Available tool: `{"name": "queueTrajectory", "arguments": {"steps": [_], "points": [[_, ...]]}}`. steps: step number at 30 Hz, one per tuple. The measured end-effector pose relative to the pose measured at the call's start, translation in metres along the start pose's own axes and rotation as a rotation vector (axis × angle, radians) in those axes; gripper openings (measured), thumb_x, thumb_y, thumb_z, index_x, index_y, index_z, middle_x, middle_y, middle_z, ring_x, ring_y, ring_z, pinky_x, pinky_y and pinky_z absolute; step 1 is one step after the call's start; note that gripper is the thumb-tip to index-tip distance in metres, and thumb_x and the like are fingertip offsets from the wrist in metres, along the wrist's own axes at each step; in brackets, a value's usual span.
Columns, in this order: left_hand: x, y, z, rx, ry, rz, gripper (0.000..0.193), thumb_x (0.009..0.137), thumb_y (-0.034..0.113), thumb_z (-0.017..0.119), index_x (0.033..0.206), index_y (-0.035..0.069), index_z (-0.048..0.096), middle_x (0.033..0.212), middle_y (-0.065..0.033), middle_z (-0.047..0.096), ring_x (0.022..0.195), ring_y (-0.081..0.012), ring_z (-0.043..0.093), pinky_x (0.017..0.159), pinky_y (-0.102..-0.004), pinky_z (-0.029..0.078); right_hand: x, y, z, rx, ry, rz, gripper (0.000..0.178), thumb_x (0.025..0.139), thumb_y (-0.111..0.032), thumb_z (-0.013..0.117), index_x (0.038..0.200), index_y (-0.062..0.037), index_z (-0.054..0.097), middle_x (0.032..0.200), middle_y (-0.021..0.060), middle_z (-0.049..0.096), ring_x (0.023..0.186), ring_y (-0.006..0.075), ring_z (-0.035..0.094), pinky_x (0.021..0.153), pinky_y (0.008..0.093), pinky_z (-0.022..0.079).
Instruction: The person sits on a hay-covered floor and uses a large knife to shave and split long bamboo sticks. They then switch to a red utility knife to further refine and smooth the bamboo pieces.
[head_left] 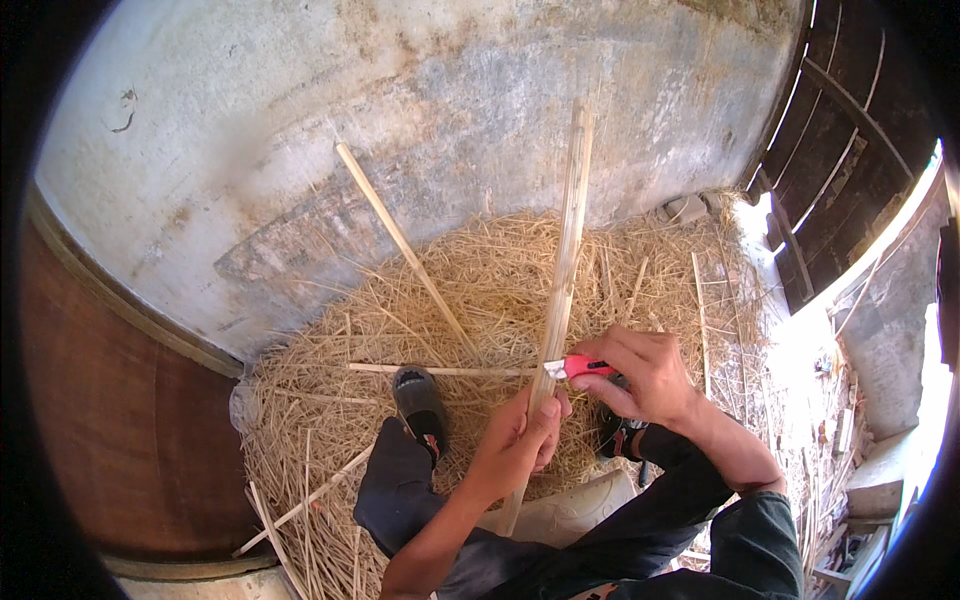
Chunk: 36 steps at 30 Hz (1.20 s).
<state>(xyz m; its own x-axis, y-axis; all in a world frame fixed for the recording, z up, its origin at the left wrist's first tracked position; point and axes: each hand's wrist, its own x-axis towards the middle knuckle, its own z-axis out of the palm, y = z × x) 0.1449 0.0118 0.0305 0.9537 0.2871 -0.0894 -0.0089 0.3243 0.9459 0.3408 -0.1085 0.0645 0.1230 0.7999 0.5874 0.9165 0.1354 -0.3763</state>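
Observation:
A long, pale wooden strip (568, 230) stands nearly upright in front of me, its top end before the wall. My left hand (518, 438) is closed around its lower part, thumb across the front. Just above that grip, my right hand (645, 375) holds a red utility knife (588, 367). The knife's metal blade end lies against the strip's right side. Whether the edge has bitten into the wood is too small to tell. The strip's lower end passes down between my legs.
Straw and shavings (480, 260) cover the floor. A thinner stick (405, 245) leans toward the stained wall (400, 100), and another stick (440, 371) lies across the straw. My shoes (420, 405) rest in it. A brown panel (110, 410) stands left; dark boards (840, 110) rise at right.

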Motion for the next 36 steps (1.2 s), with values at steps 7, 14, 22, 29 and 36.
{"name": "queueTrajectory", "arguments": {"steps": [7, 14, 22, 29, 36], "points": [[-0.001, -0.003, 0.001, 0.028, 0.040, -0.007, 0.041, 0.114, 0.047, 0.040, 0.105, 0.009, 0.051, 0.064, 0.0056, 0.037, 0.048, -0.0044, 0.034, 0.044, -0.0245, 0.029, 0.001, -0.010, 0.005, -0.048, 0.037, -0.027, 0.028, 0.087, -0.028, 0.082, 0.110, -0.0113, 0.076, 0.077, 0.0016, 0.063, 0.060, 0.0201, 0.066, 0.051, 0.0336, 0.052], [-0.002, -0.007, -0.001, 0.130, 0.058, -0.011, 0.043, 0.115, 0.045, 0.039, 0.089, 0.012, 0.047, 0.066, 0.0055, 0.037, 0.046, -0.0041, 0.033, 0.043, -0.0239, 0.028, 0.002, 0.002, 0.006, -0.083, 0.174, 0.039, 0.026, 0.088, -0.029, 0.083, 0.108, -0.0131, 0.078, 0.074, 0.0013, 0.062, 0.055, 0.0186, 0.063, 0.048, 0.0334, 0.049], [-0.005, -0.002, 0.003, 0.207, 0.090, 0.043, 0.045, 0.115, 0.044, 0.038, 0.084, 0.012, 0.043, 0.064, 0.0055, 0.037, 0.045, -0.0043, 0.034, 0.042, -0.0246, 0.029, 0.003, 0.001, 0.001, -0.156, 0.122, 0.059, 0.027, 0.087, -0.029, 0.084, 0.107, -0.0126, 0.077, 0.074, 0.0019, 0.064, 0.054, 0.0197, 0.063, 0.048, 0.0342, 0.049], [-0.010, -0.005, 0.002, 0.263, 0.100, 0.032, 0.045, 0.116, 0.040, 0.037, 0.082, 0.012, 0.042, 0.062, 0.0056, 0.037, 0.046, -0.0043, 0.034, 0.043, -0.0254, 0.030, 0.008, 0.002, -0.004, -0.131, 0.148, 0.102, 0.021, 0.088, -0.024, 0.083, 0.104, -0.0112, 0.078, 0.082, 0.0044, 0.072, 0.059, 0.0200, 0.068, 0.051, 0.0328, 0.052], [-0.014, -0.014, 0.003, 0.245, 0.066, -0.015, 0.047, 0.116, 0.040, 0.037, 0.079, 0.013, 0.043, 0.062, 0.0063, 0.037, 0.047, -0.0042, 0.034, 0.045, -0.0257, 0.030, 0.017, 0.026, -0.015, -0.170, 0.248, 0.189, 0.019, 0.090, -0.023, 0.082, 0.102, -0.0096, 0.079, 0.082, 0.0078, 0.074, 0.065, 0.0200, 0.072, 0.055, 0.0330, 0.054]]}}
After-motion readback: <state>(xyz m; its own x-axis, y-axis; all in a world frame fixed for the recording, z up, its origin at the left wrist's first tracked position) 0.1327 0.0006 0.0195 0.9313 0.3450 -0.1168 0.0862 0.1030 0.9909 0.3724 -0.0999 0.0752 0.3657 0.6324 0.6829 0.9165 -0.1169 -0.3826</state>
